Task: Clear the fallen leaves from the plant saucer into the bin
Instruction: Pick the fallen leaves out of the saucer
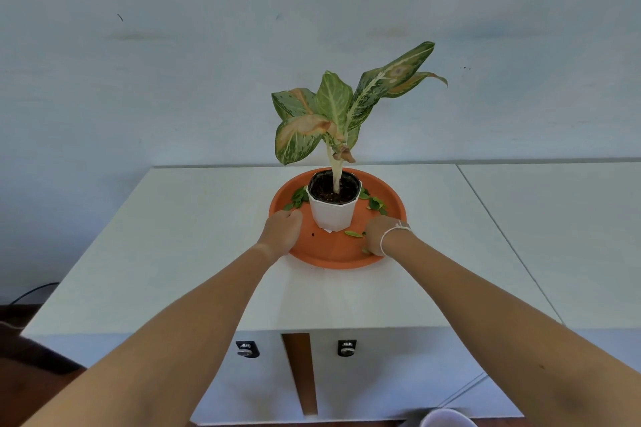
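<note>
An orange plant saucer (pixel 333 250) sits on a white table, with a white pot (pixel 333 217) holding a variegated plant (pixel 334 104) in its middle. Small green fallen leaves lie in the saucer: a cluster left of the pot (pixel 297 199), a cluster to its right (pixel 376 203), and a single leaf in front (pixel 353 234). My left hand (pixel 282 232) rests curled in a fist over the saucer's left rim; nothing shows in it. My right hand (pixel 379 234) is closed at the front right of the saucer, with green leaf bits peeking from under its fingers.
The white table (pixel 194 253) stands against a pale wall, with a second tabletop (pixel 562 218) adjoining on the right. A white round rim, possibly the bin (pixel 447 419), shows at the bottom edge below the table front. A dark cable lies on the floor at left.
</note>
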